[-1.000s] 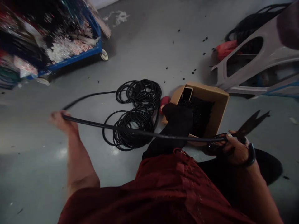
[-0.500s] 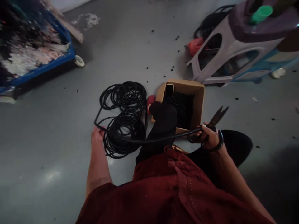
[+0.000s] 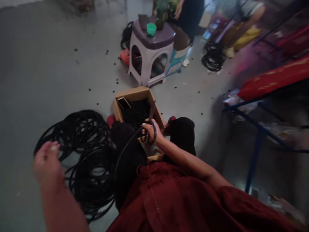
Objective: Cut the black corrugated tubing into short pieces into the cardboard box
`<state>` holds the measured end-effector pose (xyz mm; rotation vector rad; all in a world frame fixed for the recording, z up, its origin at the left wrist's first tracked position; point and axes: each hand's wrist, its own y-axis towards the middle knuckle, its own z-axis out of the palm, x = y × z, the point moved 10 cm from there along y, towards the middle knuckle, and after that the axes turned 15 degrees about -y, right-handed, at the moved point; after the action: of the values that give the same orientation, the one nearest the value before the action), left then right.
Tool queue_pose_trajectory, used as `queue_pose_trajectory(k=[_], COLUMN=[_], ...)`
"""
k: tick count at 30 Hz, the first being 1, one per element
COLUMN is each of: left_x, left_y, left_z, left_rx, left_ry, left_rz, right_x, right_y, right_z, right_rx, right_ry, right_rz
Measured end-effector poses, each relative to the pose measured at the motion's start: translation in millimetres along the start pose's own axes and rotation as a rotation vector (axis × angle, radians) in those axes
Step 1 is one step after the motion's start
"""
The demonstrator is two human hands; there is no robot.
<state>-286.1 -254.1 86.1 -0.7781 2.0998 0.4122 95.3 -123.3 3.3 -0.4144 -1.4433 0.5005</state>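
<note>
My right hand (image 3: 151, 131) is closed round the black handles of a pair of scissors (image 3: 152, 111), whose blades point up over the cardboard box. The end of a black hose (image 3: 125, 149) is pinched in the same hand and curves down across my left thigh. My left hand (image 3: 49, 161), blurred, is raised over the left edge of the coiled black hose (image 3: 84, 129) with its fingers curled. Whether hose lies in those fingers I cannot make out. Between my legs stands the cardboard box (image 3: 158, 112), holding many small black pieces (image 3: 136, 112) and a phone-like dark rectangle (image 3: 124, 103).
Beyond the box stands a plastic stool (image 3: 153, 42) with a green cup (image 3: 151, 29) on it. A blue metal frame (image 3: 256, 158) with red cloth (image 3: 275, 77) is at right. Other people are at the back, near another coil (image 3: 213, 58). Black bits dot the floor.
The view has swung right, bringing the blue frame and other people in. My left hand has risen towards the camera, and the hose, stretched between my hands before, now hangs slack from my right hand.
</note>
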Motion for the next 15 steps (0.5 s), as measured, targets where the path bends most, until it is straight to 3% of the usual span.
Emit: queue_pose_trajectory(k=[1,4,5,7,10,13,15], left_x=[-26.3,-117.8,-141.0,-168.6,-183.4,-189.1,-196.7], left_y=[0.3,-23.0,-35.2,-53.3,-58.8,-48.0,-40.9], left_z=[31.5,160.0,196.4,251.3,294.5,311.4,322.0], left_rx=[0.018,0.416,0.524,0.646,0.636,0.572,0.593], left_ry=[-0.076,-0.068,-0.053,-0.012,0.102,0.180,0.197], left_rz=[0.036,0.255,0.310,0.355,0.425,0.497,0.558], right_x=[1.5,11.4,16.4,27.4,41.7,47.7,48.2], right_y=[5.2,24.9,32.2,46.8,66.4,82.5,92.6], right_z=[2.8,3.0,-0.4,-12.0,-34.1,-50.0,-56.2], right_rx=[-0.009,-0.036,-0.047,-0.078,-0.134,-0.168,-0.175], right_ry=[0.011,0.045,0.056,0.080,0.106,0.101,0.088], right_rz=[-0.005,-0.041,-0.056,-0.084,-0.117,-0.128,-0.122])
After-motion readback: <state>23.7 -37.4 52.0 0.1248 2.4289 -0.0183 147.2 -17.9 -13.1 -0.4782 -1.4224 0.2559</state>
